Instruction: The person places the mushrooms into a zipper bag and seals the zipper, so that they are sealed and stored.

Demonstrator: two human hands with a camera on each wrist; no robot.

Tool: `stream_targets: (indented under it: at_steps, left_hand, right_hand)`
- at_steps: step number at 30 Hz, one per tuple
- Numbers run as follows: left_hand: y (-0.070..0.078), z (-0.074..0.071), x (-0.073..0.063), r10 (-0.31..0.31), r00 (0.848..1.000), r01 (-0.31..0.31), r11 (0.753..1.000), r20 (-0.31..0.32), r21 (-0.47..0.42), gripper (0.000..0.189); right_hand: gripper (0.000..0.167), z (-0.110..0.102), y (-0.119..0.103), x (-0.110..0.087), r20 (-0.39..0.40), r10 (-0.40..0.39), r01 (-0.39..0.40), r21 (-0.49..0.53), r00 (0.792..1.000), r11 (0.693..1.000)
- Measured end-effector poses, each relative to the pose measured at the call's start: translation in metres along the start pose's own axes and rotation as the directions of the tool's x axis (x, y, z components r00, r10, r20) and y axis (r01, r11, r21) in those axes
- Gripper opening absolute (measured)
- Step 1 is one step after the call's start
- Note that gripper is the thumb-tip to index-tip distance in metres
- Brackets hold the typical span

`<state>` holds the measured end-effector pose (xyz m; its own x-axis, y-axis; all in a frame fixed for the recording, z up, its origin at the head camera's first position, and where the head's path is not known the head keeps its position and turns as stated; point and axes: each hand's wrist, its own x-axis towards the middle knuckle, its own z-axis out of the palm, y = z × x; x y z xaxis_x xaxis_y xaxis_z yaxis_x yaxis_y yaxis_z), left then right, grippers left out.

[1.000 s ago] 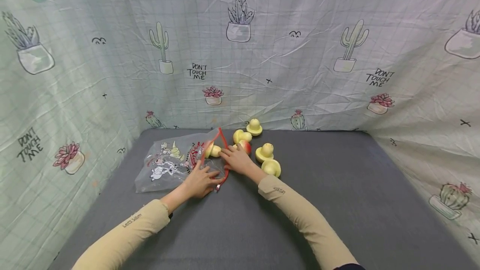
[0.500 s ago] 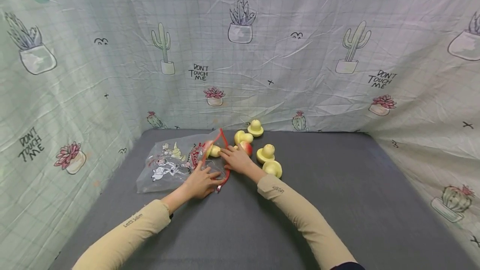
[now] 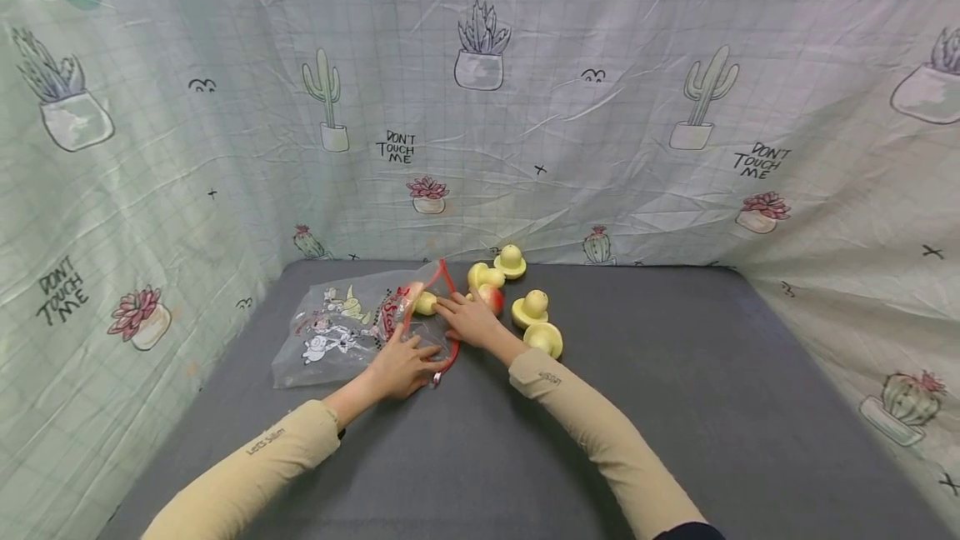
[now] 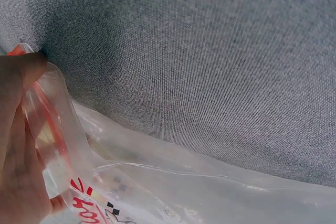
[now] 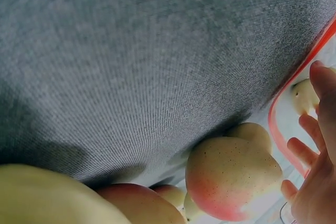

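A clear plastic zip bag [image 3: 300, 348] with a red zip edge and printed cartoon figures lies flat at the table's left, its mouth facing right. My left hand [image 3: 401, 365] holds the near side of that mouth; in the left wrist view the thumb [image 4: 34, 66] lies against the red edge. Just inside the opening is a pale yellow toy mushroom [image 3: 426, 303], stem toward the right. My right hand [image 3: 474, 322] reaches to this stem with loosely extended fingers, fingertips at or touching it. Beside the hand sits a red-capped mushroom [image 5: 233, 177].
Several more mushrooms lie right of the bag: one mushroom [image 3: 510, 262] at the back, one mushroom [image 3: 486, 275] before it, and two farther right, a mushroom [image 3: 531, 307] and a mushroom [image 3: 543, 340]. A grey cloth covers the table [image 3: 675, 407]. A printed curtain [image 3: 570, 107] hangs behind.
The mushroom in the bag's mouth has shifted slightly left, deeper inside, and my right hand has moved slightly left with it. My left hand stays on the bag.
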<state>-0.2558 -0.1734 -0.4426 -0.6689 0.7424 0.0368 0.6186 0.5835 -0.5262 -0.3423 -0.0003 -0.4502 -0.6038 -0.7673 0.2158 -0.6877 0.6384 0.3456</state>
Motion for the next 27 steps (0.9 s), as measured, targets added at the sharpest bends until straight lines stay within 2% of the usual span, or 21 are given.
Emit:
stream_targets:
  at_steps: [9,27]
  left_hand:
    - [0.000,0.002,-0.003,-0.011,1.000,0.011,1.000,0.011,-0.026,0.044]
    - [0.000,0.001,-0.001,-0.014,1.000,0.013,0.998,-0.012,-0.054,0.041]
  right_hand:
    - [0.056,-0.001,-0.005,0.007,0.073,0.019,-0.019,0.002,0.997,1.000]
    - [0.056,0.005,-0.006,0.016,0.092,0.037,-0.036,-0.012,0.995,0.999]
